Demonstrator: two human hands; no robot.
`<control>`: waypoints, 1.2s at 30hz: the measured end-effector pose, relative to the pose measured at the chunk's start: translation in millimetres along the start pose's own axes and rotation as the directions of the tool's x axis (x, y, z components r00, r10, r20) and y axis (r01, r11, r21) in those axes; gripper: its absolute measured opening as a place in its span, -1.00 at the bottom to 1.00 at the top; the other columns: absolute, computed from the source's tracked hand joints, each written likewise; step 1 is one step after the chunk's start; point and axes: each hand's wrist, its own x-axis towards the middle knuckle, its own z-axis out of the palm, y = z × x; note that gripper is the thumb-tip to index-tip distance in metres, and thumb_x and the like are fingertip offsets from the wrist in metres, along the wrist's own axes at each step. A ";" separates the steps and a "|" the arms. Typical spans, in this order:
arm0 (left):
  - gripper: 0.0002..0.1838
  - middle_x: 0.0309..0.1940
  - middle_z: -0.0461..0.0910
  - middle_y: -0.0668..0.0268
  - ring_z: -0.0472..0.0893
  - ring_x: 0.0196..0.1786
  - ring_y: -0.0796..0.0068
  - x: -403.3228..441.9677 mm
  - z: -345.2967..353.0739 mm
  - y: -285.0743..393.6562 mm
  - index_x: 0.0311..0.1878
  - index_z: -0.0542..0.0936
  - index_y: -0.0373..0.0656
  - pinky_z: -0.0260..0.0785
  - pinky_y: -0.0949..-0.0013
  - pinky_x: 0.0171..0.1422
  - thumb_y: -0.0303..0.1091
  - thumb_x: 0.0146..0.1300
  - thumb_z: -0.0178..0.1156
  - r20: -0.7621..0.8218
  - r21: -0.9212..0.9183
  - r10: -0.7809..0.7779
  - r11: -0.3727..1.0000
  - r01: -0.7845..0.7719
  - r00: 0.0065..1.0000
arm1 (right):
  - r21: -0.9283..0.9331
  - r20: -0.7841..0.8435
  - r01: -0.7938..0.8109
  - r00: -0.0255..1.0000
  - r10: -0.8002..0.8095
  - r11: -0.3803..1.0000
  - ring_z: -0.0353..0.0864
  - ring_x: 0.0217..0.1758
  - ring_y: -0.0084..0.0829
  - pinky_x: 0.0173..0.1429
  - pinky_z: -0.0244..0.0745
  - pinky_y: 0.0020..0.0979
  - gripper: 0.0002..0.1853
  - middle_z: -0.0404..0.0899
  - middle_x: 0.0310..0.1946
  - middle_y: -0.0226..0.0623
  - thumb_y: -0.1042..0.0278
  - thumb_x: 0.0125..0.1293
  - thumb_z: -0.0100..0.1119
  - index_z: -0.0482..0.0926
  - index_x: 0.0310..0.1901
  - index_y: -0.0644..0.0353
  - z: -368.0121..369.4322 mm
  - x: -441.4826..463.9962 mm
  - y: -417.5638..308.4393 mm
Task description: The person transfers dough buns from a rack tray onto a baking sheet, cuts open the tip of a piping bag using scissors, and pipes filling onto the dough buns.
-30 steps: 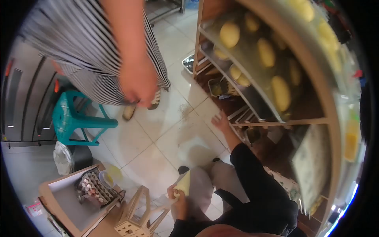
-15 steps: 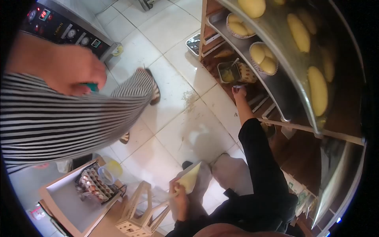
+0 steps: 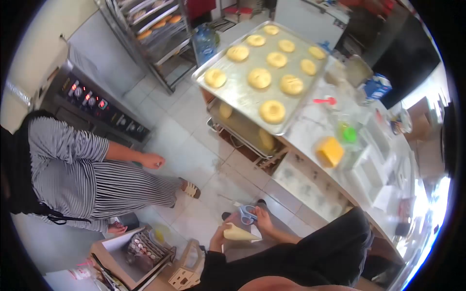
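In front of my lap, my left hand (image 3: 219, 236) is closed around a piping bag (image 3: 239, 234) full of pale yellow filling. The bag lies sideways, with one end pointing toward my right arm. My right hand (image 3: 264, 219) grips a pair of scissors (image 3: 248, 214) with light blue-grey handles, held just above the bag. The scissors look apart from the bag; their blades are hard to make out.
A metal tray (image 3: 233, 89) of round dough pieces sits on the worktable (image 3: 310, 126), above shelved trays. A person in stripes (image 3: 73, 165) stands left by an oven (image 3: 92, 106). Nearby are a box with eggs (image 3: 109, 262), a wooden stand (image 3: 184, 271) and a tray rack (image 3: 160, 43).
My right hand has come back from the low shelf under the trays and now holds scissors beside the piping bag. The view has lifted, and the striped person appears farther away.
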 end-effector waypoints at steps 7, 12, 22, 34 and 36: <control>-0.58 -0.47 0.53 0.27 0.52 -0.42 0.56 -13.6 215.5 101.3 0.02 0.31 -0.23 0.35 0.53 -0.30 -0.12 0.23 -0.11 0.175 0.420 0.178 0.876 -0.237 0.968 | -0.511 -0.018 0.518 0.791 -0.611 0.686 0.50 -0.35 -0.46 -0.36 0.41 -0.46 -0.86 0.50 -0.34 -0.22 0.39 0.14 0.03 0.43 -0.27 0.23 -32.7 -78.0 -158.0; -0.56 -0.49 0.51 0.26 0.52 -0.41 0.54 7.0 316.5 125.0 0.06 0.29 -0.25 0.35 0.52 -0.30 -0.18 0.18 -0.06 0.185 0.399 0.137 0.894 -0.202 0.973 | -0.570 0.220 0.724 0.590 -0.777 0.388 0.47 -0.30 -0.23 -0.22 0.35 -0.40 -0.81 0.47 -0.38 -0.09 0.38 0.04 0.11 0.48 -0.30 0.26 -63.9 -108.8 -217.5; -0.51 -0.39 0.46 0.25 0.49 -0.30 0.49 69.2 360.5 217.9 0.12 0.21 -0.21 0.35 0.47 -0.21 -0.13 0.20 -0.07 0.363 0.296 0.136 0.921 -0.253 0.922 | -0.073 0.277 0.413 0.883 -0.380 0.908 0.29 -0.48 -0.64 -0.45 0.19 -0.54 -0.74 0.33 -0.53 -0.53 0.21 0.09 0.13 0.41 -0.45 0.26 -123.4 -96.2 -274.0; -0.84 -0.29 0.27 0.26 0.43 -0.21 0.36 173.4 380.3 311.2 -0.35 0.28 -0.16 0.46 0.34 -0.22 -0.48 -0.02 0.02 0.510 0.192 0.173 0.932 -0.307 0.843 | 0.570 0.034 0.389 0.869 -0.493 0.724 0.14 -0.67 -0.70 -0.62 -0.01 -0.63 -0.46 0.21 -0.68 -0.51 -0.06 -0.33 0.41 0.42 -0.62 0.30 -38.1 -65.4 -309.4; -0.81 -0.29 0.26 0.26 0.41 -0.21 0.36 180.1 386.9 309.2 -0.34 0.26 -0.13 0.43 0.34 -0.21 -0.45 -0.03 0.04 0.537 0.233 0.198 0.899 -0.370 0.820 | 0.563 -0.029 0.423 0.869 -0.494 0.710 0.15 -0.67 -0.69 -0.63 0.00 -0.62 -0.46 0.23 -0.68 -0.50 -0.08 -0.32 0.40 0.42 -0.63 0.30 -28.7 -64.5 -312.0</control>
